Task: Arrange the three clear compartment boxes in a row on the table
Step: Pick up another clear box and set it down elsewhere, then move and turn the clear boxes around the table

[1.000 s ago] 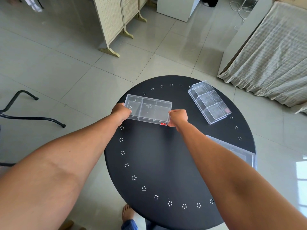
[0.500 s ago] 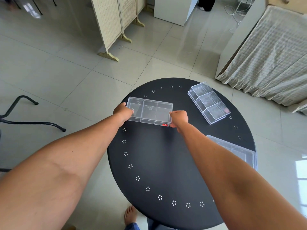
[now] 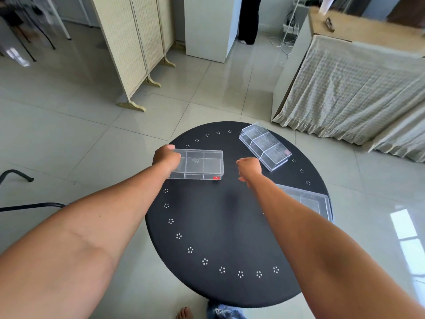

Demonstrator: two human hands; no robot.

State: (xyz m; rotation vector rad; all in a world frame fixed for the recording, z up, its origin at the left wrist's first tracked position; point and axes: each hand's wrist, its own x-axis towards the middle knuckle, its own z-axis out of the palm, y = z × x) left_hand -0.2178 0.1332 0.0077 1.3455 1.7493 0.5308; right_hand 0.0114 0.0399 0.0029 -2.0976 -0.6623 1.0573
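Three clear compartment boxes lie on a round black table (image 3: 230, 226). The left box (image 3: 200, 164), with a small red tag at its near right corner, lies flat at the table's far left. My left hand (image 3: 166, 157) grips its left end. My right hand (image 3: 249, 169) hovers between this box and the far right box (image 3: 264, 145), fingers curled, holding nothing. That far right box sits at an angle. The third box (image 3: 308, 201) rests at the table's right edge, partly hidden behind my right forearm.
A folding wicker screen (image 3: 131, 47) stands on the tiled floor beyond the table. A cloth-covered counter (image 3: 354, 88) is at the right, a white cabinet (image 3: 209, 26) at the back. A black chair frame (image 3: 16, 192) is at the left. My bare foot (image 3: 184, 313) shows below the table.
My right hand has let go of the left box's right end and drawn away to the right. My left hand still holds the box's left end. The camera has tilted up.
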